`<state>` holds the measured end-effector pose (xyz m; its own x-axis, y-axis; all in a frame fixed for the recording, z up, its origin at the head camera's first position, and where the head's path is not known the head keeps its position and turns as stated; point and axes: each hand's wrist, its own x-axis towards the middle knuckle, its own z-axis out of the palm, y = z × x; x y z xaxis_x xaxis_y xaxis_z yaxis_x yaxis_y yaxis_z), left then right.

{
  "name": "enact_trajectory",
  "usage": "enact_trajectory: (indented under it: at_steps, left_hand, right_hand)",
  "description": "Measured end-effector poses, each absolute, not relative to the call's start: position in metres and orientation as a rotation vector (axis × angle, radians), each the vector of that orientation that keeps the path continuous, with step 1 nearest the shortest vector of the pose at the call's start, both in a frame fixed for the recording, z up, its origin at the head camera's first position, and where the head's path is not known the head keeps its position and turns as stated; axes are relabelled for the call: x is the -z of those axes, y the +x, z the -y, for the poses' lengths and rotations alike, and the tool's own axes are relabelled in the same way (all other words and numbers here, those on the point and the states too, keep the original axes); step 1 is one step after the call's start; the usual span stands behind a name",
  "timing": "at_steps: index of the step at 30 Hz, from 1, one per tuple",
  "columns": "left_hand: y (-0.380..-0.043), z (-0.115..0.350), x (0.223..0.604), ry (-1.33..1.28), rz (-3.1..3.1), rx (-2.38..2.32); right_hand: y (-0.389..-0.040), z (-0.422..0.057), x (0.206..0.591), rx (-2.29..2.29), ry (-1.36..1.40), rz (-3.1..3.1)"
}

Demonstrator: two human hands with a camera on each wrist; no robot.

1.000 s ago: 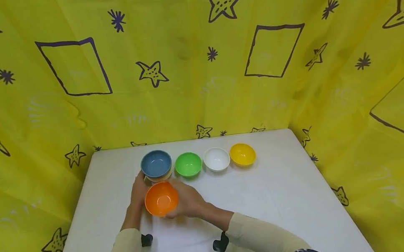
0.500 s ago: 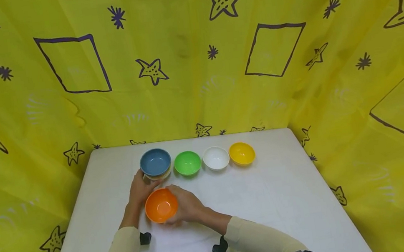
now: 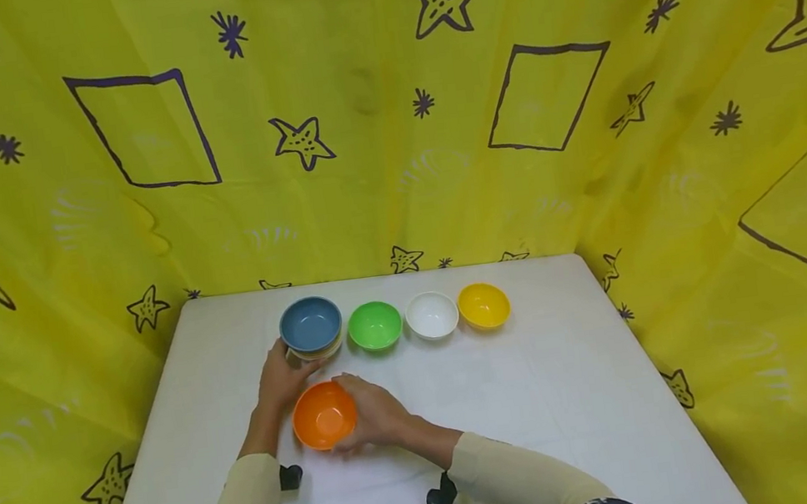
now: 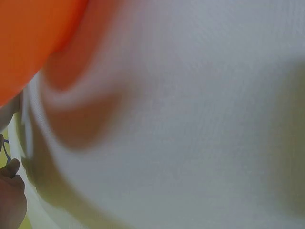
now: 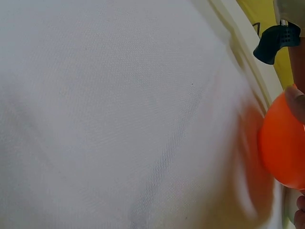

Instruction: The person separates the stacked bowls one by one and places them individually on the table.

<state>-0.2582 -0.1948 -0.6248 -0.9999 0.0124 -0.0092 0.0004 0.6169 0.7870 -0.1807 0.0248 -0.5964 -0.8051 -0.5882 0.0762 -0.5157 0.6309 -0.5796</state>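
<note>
In the head view my right hand [image 3: 373, 411] grips an orange bowl [image 3: 324, 416] by its right side, its hollow facing up. The same orange bowl [image 4: 33, 38] fills the upper left corner of the left wrist view, close over the white cloth. At the right edge of the right wrist view, fingers lie at the orange bowl [image 5: 281, 143]. Further back, my left hand [image 3: 283, 380] holds the near left side of a stack, thumb and fingers spread around it. A blue bowl [image 3: 310, 325] tops that stack, above a pale cream bowl [image 3: 327, 350].
Right of the stack, a green bowl [image 3: 376, 326], a white bowl [image 3: 431, 316] and a yellow bowl [image 3: 484, 306] stand in a row near the back of the white table [image 3: 544, 411]. A yellow curtain [image 3: 381, 196] with drawn stars hangs behind and at both sides.
My right hand has drawn the orange bowl a little toward me, away from the stack. The left hand stays at the stack, and more of it shows. The back row has not moved.
</note>
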Motion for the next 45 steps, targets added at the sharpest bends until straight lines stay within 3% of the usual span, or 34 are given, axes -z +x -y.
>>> enact_trajectory:
  at_steps: [17, 22, 30, 45]
  left_hand:
    - [-0.264, 0.197, 0.623, 0.039, -2.812, -1.412]
    - [-0.266, 0.201, 0.620, 0.094, -2.847, -1.454]
    - [-0.260, 0.202, 0.622, 0.058, -2.831, -1.416]
    - [-0.257, 0.198, 0.627, 0.031, -2.787, -1.413]
  right_hand:
    - [-0.183, -0.013, 0.596, 1.130, -0.819, -2.797]
    - [-0.218, -0.010, 0.572, 1.240, -0.787, -2.947]
    - [-0.272, 0.004, 0.544, 0.906, -0.638, -2.969]
    - [-0.289, 0.017, 0.539, 0.763, -0.534, -2.919]
